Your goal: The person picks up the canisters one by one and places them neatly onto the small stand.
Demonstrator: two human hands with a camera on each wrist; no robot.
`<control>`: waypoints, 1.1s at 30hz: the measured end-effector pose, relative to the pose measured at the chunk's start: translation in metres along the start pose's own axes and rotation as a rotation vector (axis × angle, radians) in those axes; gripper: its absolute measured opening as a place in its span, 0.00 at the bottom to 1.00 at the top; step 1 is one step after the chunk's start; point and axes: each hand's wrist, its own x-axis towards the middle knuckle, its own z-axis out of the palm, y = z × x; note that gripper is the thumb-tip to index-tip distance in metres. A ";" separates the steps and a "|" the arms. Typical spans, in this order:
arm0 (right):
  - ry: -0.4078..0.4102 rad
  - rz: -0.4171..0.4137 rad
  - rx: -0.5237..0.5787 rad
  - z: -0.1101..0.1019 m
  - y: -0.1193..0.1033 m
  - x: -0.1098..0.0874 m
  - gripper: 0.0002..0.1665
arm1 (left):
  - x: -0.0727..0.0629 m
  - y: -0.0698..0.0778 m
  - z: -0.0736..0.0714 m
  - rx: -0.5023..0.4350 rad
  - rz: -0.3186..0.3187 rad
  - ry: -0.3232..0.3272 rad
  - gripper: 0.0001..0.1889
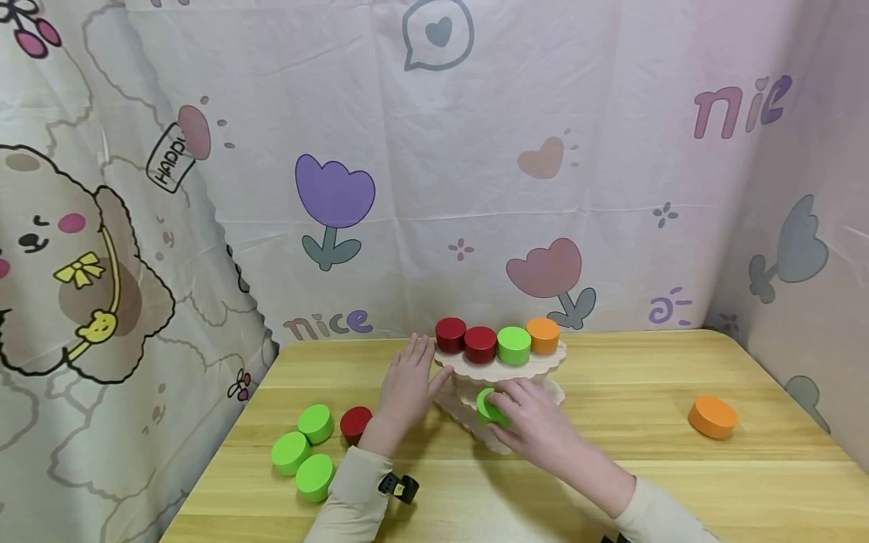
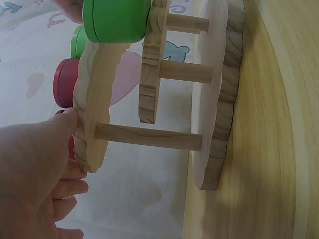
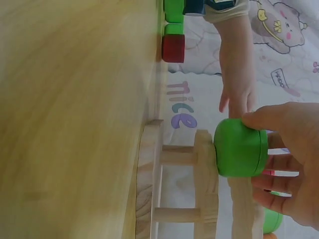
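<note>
A tiered wooden stand (image 2: 219,99) with scalloped edges stands on the table. My left hand (image 1: 406,381) holds the left end of its top tier, thumb at the front rim and fingers extended along the side. My right hand (image 1: 532,422) pinches a green round block (image 3: 239,148) between thumb and fingers, right at the middle tier (image 3: 205,189). Along the top tier sit two red round blocks, one at the left end (image 1: 450,335) and one beside it (image 1: 480,345), then a green round block (image 1: 514,345) and an orange one (image 1: 543,336).
On the table's left lie three green round blocks, one of them nearest the front (image 1: 315,478), and a red round block (image 1: 356,424) partly behind my left forearm. An orange round block (image 1: 713,417) lies at the right. A printed curtain (image 1: 434,166) hangs behind the table.
</note>
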 end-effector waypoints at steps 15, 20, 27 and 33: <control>-0.006 0.001 -0.006 0.006 -0.005 0.010 0.23 | -0.001 0.000 0.001 0.006 0.003 0.008 0.38; -0.014 -0.007 -0.005 0.009 -0.007 0.015 0.21 | 0.000 0.000 0.002 0.003 0.006 0.019 0.38; -0.019 0.001 -0.028 0.012 -0.008 0.020 0.20 | -0.001 -0.001 0.002 0.000 0.004 0.024 0.38; 0.013 0.012 -0.041 0.015 -0.007 0.022 0.20 | 0.000 -0.001 0.003 0.002 0.004 0.019 0.38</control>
